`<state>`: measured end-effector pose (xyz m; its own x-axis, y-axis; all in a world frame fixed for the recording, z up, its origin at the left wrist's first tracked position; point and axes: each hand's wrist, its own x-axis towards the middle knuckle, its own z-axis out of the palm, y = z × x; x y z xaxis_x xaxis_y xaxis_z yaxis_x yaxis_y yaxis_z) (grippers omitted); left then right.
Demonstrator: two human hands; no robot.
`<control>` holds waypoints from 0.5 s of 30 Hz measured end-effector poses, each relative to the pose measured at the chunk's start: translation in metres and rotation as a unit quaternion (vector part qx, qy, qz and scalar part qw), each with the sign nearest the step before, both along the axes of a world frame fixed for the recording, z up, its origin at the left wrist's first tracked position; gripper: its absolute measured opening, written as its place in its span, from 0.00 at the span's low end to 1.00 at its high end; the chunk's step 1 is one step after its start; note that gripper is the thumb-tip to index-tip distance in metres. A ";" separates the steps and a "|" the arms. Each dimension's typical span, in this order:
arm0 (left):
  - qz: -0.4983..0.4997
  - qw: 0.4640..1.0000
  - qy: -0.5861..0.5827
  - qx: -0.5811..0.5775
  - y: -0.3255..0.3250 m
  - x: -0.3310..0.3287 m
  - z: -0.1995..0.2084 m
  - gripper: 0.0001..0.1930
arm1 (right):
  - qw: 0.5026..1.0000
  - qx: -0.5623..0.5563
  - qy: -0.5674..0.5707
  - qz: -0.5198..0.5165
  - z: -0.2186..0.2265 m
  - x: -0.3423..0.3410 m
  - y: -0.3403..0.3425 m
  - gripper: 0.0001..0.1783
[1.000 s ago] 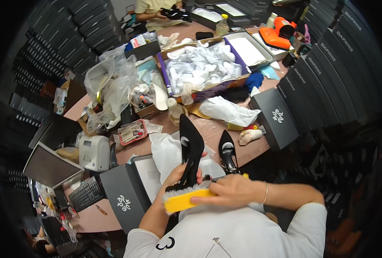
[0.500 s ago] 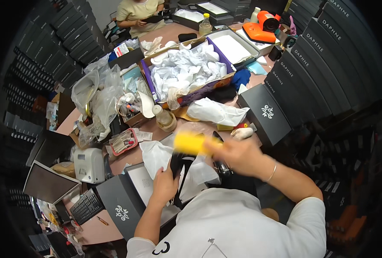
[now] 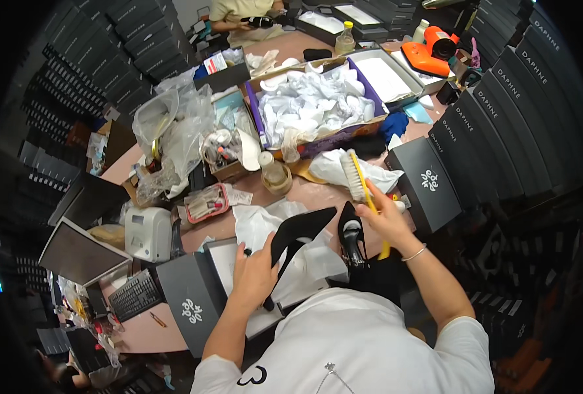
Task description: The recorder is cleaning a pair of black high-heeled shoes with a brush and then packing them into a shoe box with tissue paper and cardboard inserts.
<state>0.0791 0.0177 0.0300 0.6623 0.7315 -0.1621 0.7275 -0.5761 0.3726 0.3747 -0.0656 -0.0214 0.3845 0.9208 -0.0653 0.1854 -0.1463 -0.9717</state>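
Left hand [image 3: 255,277]: closed on black shoe [image 3: 302,230]. Right hand [image 3: 388,222]: closed on brush [image 3: 355,177]. Second shoe [image 3: 350,238]: near desk [image 3: 312,194] front edge, support unclear.

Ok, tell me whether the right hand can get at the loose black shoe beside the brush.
Probably yes: the loose black shoe is just left of the right hand, nothing seen between, but its grip is on the yellow brush, which may need setting down.

A white T-shirt [image 3: 370,341] and thin bracelet [image 3: 414,253] are worn.
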 end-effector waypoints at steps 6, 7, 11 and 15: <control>-0.002 0.980 -0.200 0.019 -0.010 0.013 0.011 0.40 | 0.858 -0.038 0.502 -0.100 0.011 -0.066 0.019 0.17; 0.004 0.948 -0.314 0.056 -0.010 0.005 0.003 0.43 | 0.854 -0.023 0.516 -0.066 0.004 -0.058 0.013 0.19; 0.182 0.607 -0.546 -0.548 -0.028 -0.008 -0.035 0.54 | 0.834 0.012 0.551 -0.020 0.003 -0.049 0.013 0.22; 0.110 0.336 -0.538 -0.765 -0.049 0.004 -0.031 0.41 | 0.902 -0.085 0.423 0.006 -0.028 -0.047 0.013 0.32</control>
